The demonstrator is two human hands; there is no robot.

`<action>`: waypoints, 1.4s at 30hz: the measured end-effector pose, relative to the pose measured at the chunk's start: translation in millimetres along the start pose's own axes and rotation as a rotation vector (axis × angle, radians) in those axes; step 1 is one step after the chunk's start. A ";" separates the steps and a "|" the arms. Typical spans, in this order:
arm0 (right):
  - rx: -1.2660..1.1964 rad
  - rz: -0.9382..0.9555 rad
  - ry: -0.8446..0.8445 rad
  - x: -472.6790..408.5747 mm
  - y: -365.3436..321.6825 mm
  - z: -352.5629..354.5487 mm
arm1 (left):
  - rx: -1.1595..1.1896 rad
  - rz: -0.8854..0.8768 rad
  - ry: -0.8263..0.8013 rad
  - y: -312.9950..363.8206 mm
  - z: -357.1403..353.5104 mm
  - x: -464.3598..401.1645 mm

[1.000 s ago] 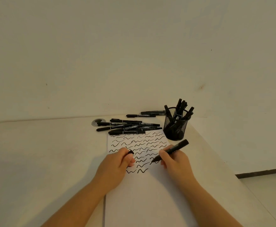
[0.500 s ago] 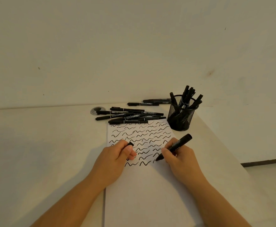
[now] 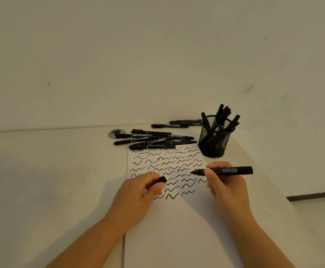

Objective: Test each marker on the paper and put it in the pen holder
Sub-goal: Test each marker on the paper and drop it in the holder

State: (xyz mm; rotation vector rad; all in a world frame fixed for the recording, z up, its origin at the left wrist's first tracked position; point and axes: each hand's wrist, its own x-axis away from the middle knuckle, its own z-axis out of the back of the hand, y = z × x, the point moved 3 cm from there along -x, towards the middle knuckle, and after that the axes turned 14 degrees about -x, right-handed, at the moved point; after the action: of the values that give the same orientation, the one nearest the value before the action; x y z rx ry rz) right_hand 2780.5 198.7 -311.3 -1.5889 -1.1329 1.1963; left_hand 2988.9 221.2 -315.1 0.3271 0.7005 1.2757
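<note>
Head view: right hand [image 3: 226, 182] pinching uncapped marker [image 3: 224, 170], held level, tip leftward, lifted over paper [image 3: 177, 225]. Left hand [image 3: 138, 192] curled round cap [image 3: 162, 179], kept near for recapping. Pen holder [image 3: 214, 141] far right, part filled; untested markers [image 3: 154, 139] far of paper.

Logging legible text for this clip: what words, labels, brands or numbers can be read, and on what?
None can be read.
Held marker: pale label, blurred.
Loose markers on the table: white printed labels, too small.
Paper: only test squiggles, no writing.
Pen holder: no visible text.
</note>
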 end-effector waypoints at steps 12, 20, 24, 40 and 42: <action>-0.245 -0.201 -0.297 5.7 -0.8 -14.1 | -0.161 -0.108 -0.022 13.8 -4.9 3.8; -0.121 -0.153 -0.410 10.9 2.2 -20.4 | -0.227 -0.144 -0.043 21.0 -7.0 5.3; -0.178 -0.151 -0.416 12.1 -0.3 -20.0 | -0.249 -0.177 0.000 26.6 -3.9 7.6; -0.313 -0.140 -0.560 15.0 -1.6 -22.1 | -0.146 -0.186 -0.045 36.6 -1.9 10.7; -0.312 -0.151 -0.568 14.7 -2.2 -22.2 | -0.081 -0.165 -0.077 34.9 -3.1 9.3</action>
State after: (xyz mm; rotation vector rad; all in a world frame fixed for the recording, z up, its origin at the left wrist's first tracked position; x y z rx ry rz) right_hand 2803.8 211.3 -308.0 -1.3802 -1.8439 1.4689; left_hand 2961.6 239.4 -299.7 0.2458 0.5967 1.1260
